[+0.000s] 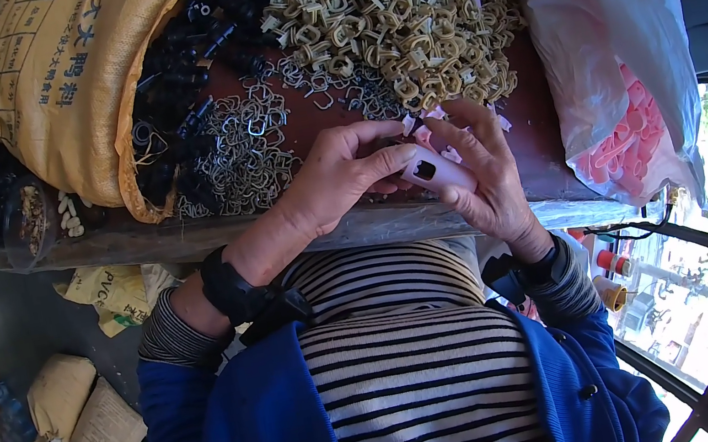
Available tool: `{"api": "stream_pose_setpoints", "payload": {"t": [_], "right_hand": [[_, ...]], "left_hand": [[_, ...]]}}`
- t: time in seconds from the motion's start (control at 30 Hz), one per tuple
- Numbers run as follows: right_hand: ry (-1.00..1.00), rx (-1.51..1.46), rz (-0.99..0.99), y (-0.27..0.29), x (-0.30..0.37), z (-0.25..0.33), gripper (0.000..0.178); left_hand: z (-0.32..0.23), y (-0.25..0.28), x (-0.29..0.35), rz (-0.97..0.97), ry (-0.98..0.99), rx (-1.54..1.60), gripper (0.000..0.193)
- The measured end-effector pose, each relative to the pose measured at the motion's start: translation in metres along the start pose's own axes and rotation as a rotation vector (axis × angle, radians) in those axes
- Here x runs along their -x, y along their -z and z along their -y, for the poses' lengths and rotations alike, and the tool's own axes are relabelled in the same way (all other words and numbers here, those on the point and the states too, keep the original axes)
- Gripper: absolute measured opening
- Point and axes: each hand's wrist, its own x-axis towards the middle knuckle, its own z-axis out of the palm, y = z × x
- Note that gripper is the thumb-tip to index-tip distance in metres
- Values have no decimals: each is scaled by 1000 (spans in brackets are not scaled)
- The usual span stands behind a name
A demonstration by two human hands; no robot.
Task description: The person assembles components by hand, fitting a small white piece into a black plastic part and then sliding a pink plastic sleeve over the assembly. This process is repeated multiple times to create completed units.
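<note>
Close to the table's front edge, I hold a pale pink hollow plastic piece (455, 175) with a dark rectangular opening facing up. My right hand (492, 176) grips its right end, thumb on the near side and fingers curved over the far side. At its left end is my left hand (337, 173), thumb against the piece and the other fingers curled partly beneath it. The left index finger reaches toward small pink bits (437, 113) lying just beyond. What those bits are is too small to tell.
Beyond my hands lies a heap of beige plastic clips (396, 15). Bent metal wire pieces (244, 141) and black plastic fittings (206, 45) spread to its left. A yellow woven sack (60, 92) stands far left. A whitish plastic bag (593, 7) with pink parts (632, 135) sits right.
</note>
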Motion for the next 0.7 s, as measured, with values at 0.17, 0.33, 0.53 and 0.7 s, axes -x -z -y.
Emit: {"api": "stream_pose_setpoints", "payload": {"t": [0.17, 0.33, 0.53, 0.7], "right_hand": [[162, -402, 280, 2, -11, 4, 81], [234, -420, 371, 3, -17, 5, 79], [309, -350, 222, -9, -11, -3, 63], [241, -294, 88, -14, -6, -4, 50]], "left_hand": [[1, -5, -2, 80, -45, 19, 33], [-2, -8, 0, 97, 20, 152, 31], [13, -6, -2, 156, 114, 302, 37], [19, -4, -3, 188, 211, 401, 36]]}}
